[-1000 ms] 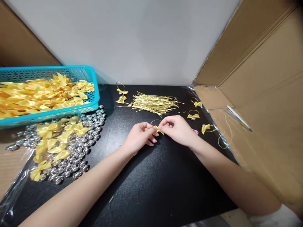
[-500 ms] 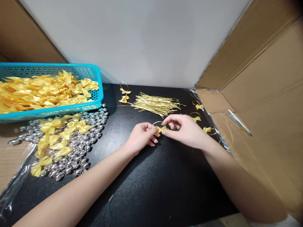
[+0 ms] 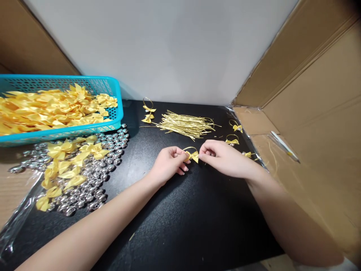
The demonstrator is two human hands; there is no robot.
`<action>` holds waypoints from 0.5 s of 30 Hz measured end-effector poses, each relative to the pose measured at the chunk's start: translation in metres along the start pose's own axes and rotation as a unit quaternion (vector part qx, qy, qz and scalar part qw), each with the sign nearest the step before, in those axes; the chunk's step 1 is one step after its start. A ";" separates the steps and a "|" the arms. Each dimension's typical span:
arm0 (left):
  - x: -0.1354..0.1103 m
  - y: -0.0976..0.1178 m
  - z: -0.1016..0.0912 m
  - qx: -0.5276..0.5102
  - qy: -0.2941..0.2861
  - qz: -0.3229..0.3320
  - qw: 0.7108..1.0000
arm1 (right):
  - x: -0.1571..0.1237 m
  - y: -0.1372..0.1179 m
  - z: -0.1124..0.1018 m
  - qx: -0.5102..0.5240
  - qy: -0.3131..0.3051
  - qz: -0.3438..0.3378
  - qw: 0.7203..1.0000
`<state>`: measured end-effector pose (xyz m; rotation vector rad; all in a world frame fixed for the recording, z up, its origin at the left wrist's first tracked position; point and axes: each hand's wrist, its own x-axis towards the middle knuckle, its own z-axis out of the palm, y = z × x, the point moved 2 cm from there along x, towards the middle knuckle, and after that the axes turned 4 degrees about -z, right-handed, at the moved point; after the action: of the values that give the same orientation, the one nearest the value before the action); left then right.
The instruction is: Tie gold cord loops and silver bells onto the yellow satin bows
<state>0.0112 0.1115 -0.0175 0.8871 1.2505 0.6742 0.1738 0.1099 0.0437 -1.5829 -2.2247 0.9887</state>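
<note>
A small yellow satin bow (image 3: 194, 156) with a thin gold cord loop over it is held just above the black table top (image 3: 175, 226). My left hand (image 3: 168, 162) pinches the bow's left side between thumb and fingers. My right hand (image 3: 224, 158) is closed at the bow's right side, fingertips pinched on its end or the cord. Behind them lies a heap of cut gold cords (image 3: 186, 124).
A turquoise basket (image 3: 113, 109) full of yellow bows stands at the back left. In front of it lie several silver beads (image 3: 96, 188) with loose bows on top. Finished looped bows (image 3: 147, 111) lie near the cords and at the right, by a cardboard box (image 3: 310, 113) holding a pen.
My right hand drew its spread fingers into a pinch and shifted slightly right of the bow. The bow now shows more plainly between the hands. My left hand hardly moved.
</note>
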 end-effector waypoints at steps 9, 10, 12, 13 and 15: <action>0.000 -0.001 0.000 0.004 0.006 0.003 1.000 | -0.017 -0.012 -0.029 0.074 -0.077 -0.057 0.993; 0.000 -0.001 0.000 0.005 0.006 0.003 1.000 | -0.019 -0.012 -0.033 0.085 -0.073 -0.065 0.992; 0.000 -0.001 0.000 0.006 0.007 0.002 1.000 | -0.022 -0.014 -0.041 0.105 -0.063 -0.076 0.990; 0.000 -0.001 0.000 0.006 0.008 0.002 1.000 | -0.025 -0.015 -0.044 0.111 -0.055 -0.081 0.989; 0.000 -0.001 0.000 0.005 0.010 0.000 1.000 | -0.030 -0.016 -0.052 0.114 -0.044 -0.090 0.988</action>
<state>0.0109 0.1108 -0.0182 0.8906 1.2718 0.6797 0.2019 0.0999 0.0981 -1.2413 -2.1740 1.2291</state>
